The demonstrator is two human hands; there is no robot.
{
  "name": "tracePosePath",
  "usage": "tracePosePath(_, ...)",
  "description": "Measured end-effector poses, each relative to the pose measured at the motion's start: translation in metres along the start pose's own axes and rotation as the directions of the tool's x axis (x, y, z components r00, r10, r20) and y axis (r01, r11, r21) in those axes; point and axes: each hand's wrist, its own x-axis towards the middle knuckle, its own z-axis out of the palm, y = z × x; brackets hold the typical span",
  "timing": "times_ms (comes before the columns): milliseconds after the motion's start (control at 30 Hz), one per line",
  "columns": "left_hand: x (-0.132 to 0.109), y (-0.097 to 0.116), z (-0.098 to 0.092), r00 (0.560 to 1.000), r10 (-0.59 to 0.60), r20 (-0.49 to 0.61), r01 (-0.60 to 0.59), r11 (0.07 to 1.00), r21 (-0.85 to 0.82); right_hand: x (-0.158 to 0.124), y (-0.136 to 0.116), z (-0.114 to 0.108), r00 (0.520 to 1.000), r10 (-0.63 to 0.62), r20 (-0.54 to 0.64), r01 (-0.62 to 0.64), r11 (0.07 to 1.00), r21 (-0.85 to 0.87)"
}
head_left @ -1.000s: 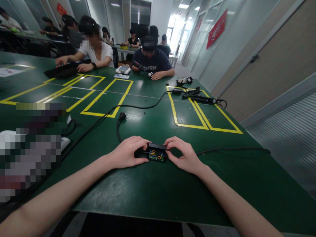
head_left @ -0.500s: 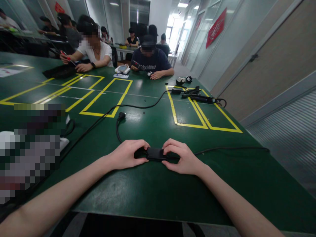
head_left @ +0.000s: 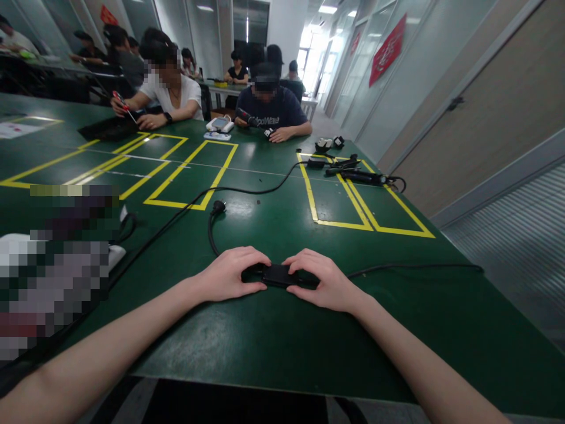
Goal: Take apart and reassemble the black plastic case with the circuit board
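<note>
A black power adapter point(head_left: 277, 275) lies in front of me on the green table point(head_left: 265, 341). My left hand point(head_left: 227, 274) grips its left end, thumb on the near side and fingers on the far side. Its right end is pinched the same way by my right hand point(head_left: 326, 280). Both hands hide parts of the casing. Beyond my left hand, a black plug point(head_left: 218, 207) lies on the table at the end of a short, thick cord point(head_left: 212, 232). From behind my right hand, a thin black cable point(head_left: 415, 266) runs toward the right table edge.
Another black cord point(head_left: 163, 227) crosses the table to several dark tools point(head_left: 362, 175) at the far right. Yellow tape outlines point(head_left: 205, 207) mark the tabletop. Two people sit across it; one holds a red-handled screwdriver point(head_left: 126, 108). Blurred items point(head_left: 62, 282) are at left.
The fingers of my right hand have shifted slightly left along the adapter, closer to my left hand. Both hands keep their hold, and the cords lie as before.
</note>
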Motion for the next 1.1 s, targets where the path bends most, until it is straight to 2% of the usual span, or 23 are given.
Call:
tracePosePath(300,0.001,0.0,0.002,0.999,0.011,-0.031,-0.011,1.0,0.001,0.0,0.001,0.003,0.995,0.037,0.09,-0.035,0.999,-0.021)
tracePosePath(600,0.004,0.008,0.007,1.0,-0.021,-0.009,0.022,0.995,0.098,0.002,-0.002,0.005,0.991,0.056,0.125,-0.044,0.994,-0.098)
tracePosePath(900,0.006,0.009,0.008,1.0,-0.001,0.027,-0.005,0.973,0.229,0.006,-0.01,0.006,0.965,0.193,0.176,-0.172,0.977,-0.128)
tracePosePath(1100,0.006,0.01,0.006,1.0,0.015,0.025,-0.021,0.967,0.254,0.004,-0.006,0.008,0.968,0.167,0.185,-0.131,0.973,-0.192)
